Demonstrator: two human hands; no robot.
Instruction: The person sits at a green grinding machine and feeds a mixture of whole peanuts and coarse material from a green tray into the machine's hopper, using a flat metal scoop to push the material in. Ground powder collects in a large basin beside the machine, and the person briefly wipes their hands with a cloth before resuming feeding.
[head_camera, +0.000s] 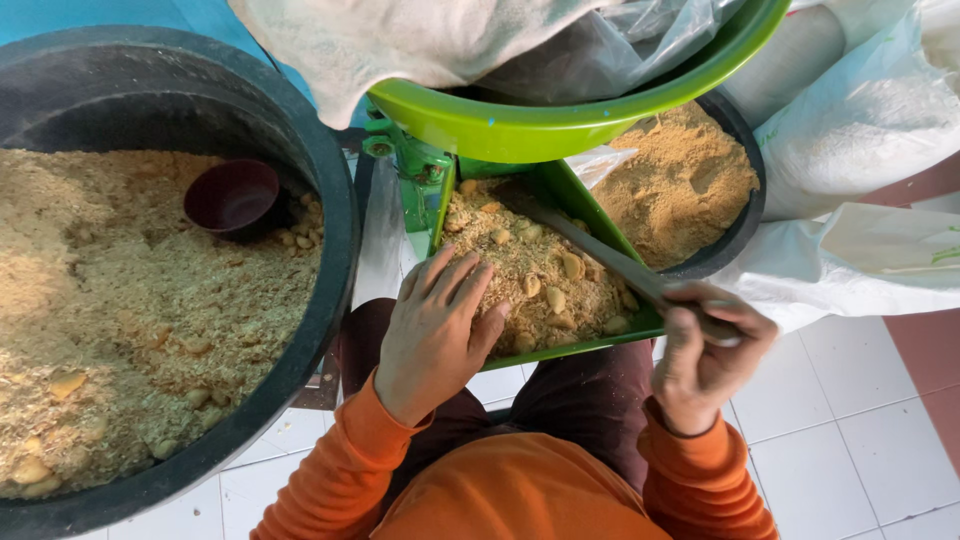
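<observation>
Two hands: both at the green tray (600, 345), orange sleeves behind them.
Left hand (435, 335): flat, fingers spread wide, palm down on the crumbs (535, 275) at the tray's near end; holds nothing.
Right hand (705, 355): grip closed round the handle of a grey blade (590, 250), which slants up across the tray.
Crumbs: tan meal with pale lumps, filling the tray under the green bowl (520, 125).
Tub (335, 250): large, black, at left, full of the same meal, with a dark red cup (232, 195) lying in it.
Basin (745, 215): black, at right behind the tray, holding finer meal.
Sacks (860, 130): white, far right, on a tiled floor.
</observation>
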